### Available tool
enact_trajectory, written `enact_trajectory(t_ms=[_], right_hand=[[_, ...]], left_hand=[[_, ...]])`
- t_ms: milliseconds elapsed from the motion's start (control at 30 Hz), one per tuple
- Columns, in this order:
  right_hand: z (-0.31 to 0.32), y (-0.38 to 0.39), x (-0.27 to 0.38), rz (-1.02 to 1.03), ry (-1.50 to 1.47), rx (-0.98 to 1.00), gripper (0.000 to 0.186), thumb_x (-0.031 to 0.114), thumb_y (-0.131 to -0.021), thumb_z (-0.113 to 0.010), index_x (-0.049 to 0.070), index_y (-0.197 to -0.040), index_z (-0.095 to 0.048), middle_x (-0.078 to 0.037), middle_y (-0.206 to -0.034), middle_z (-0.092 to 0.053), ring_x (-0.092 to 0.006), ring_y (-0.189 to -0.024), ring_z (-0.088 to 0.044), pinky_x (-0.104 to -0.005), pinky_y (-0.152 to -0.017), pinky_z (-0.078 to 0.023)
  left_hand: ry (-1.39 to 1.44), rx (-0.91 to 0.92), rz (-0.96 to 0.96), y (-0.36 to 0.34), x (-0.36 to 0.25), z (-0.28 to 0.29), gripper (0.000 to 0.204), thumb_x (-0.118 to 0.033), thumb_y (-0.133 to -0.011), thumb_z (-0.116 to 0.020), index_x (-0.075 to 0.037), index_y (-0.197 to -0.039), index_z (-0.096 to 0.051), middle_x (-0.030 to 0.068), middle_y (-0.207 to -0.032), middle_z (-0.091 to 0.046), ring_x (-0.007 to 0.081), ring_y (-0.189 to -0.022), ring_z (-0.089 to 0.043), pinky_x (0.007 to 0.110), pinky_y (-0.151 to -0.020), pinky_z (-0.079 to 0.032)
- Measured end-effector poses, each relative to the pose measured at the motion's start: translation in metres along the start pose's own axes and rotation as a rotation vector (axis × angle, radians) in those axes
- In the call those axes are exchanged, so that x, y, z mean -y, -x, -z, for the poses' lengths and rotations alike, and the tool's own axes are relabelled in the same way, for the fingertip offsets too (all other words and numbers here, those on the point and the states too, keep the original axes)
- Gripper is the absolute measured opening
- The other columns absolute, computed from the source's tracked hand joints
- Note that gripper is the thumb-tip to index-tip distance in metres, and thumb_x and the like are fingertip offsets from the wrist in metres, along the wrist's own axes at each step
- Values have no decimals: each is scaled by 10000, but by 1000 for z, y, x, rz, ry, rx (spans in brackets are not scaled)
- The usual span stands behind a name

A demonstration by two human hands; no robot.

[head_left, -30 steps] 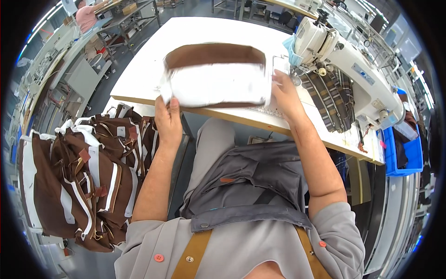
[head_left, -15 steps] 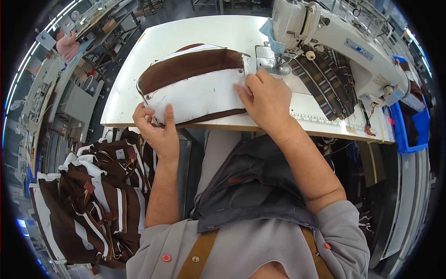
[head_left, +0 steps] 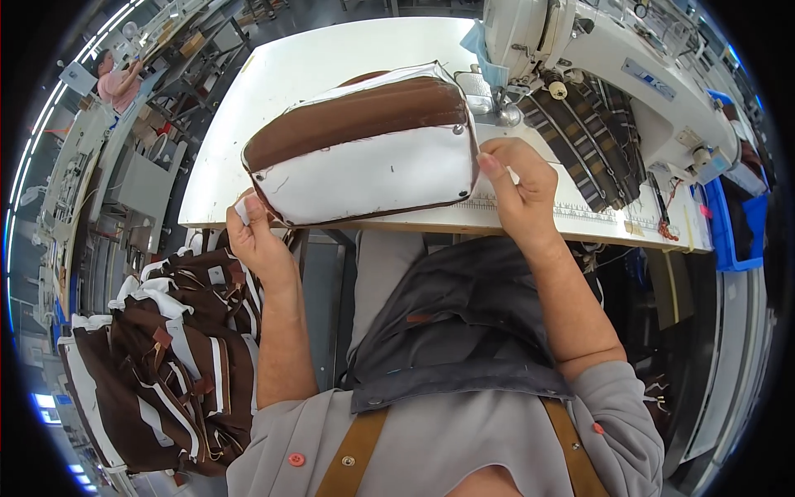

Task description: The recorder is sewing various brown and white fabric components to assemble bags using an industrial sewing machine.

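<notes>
A brown and white fabric bag piece [head_left: 356, 174] lies on the white sewing table [head_left: 215, 132], its brown band toward the back and white band nearer me. My left hand [head_left: 257, 236] is closed on its lower left corner, where a small white flap shows between the fingers. My right hand [head_left: 522, 186] is closed in a pinch just beside the piece's right edge; what it holds is too small to make out. The sewing machine [head_left: 613, 91] stands at the back right, its presser foot close behind the piece's right end.
Striped dark fabric [head_left: 580, 141] lies under the machine's arm. A blue bin [head_left: 737, 257] sits off the table's right end. A heap of brown bags with white strips [head_left: 166, 364] fills the lower left. A person in pink [head_left: 116, 87] works at another bench, far left.
The piece was moving above the table a second ago and now rests on it, shifted left. My right hand has moved rightward from the piece's white band to just off its right edge.
</notes>
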State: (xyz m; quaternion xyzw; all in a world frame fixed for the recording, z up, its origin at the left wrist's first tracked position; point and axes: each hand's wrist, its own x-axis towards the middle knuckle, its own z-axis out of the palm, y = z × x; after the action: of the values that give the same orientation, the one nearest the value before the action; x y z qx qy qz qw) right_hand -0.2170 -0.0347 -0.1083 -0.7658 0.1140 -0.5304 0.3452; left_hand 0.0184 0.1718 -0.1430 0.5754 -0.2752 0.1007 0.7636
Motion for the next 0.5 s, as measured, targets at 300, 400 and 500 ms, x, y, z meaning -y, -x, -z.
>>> enact_trajectory(t_ms=[300,400,500], right_hand=[[19,28,-1,-47,15,155,139,83,-893,-705,-2,-840,-609,-105,-946,-667,-198,-827,-633,-303,-711,-494],[23,27,6,-19,-28,115,161,109,-874,-729,18,-860,-597,-90,-931,-653,-198,-814,-633,-301,-698,-496],[32,41,-6,-50,-87,102,212,200,-854,-765,59,-877,-607,-83,-831,-614,-207,-720,-622,-312,-657,-501]], left_hand=[[-269,133,-84,36,5,23,509,-267,-1033,-569,3,-1386,-320,133,-1392,-419,217,-1270,-467,373,-991,-445],[-648,183,-718,46,-20,-3,922,-392,-771,-870,-45,-1401,-293,207,-1485,-310,372,-1395,-316,527,-1123,-285],[-925,370,-974,41,-29,-30,1072,-512,-669,-895,-123,-1458,-282,233,-1562,-274,417,-1466,-237,578,-1173,-164]])
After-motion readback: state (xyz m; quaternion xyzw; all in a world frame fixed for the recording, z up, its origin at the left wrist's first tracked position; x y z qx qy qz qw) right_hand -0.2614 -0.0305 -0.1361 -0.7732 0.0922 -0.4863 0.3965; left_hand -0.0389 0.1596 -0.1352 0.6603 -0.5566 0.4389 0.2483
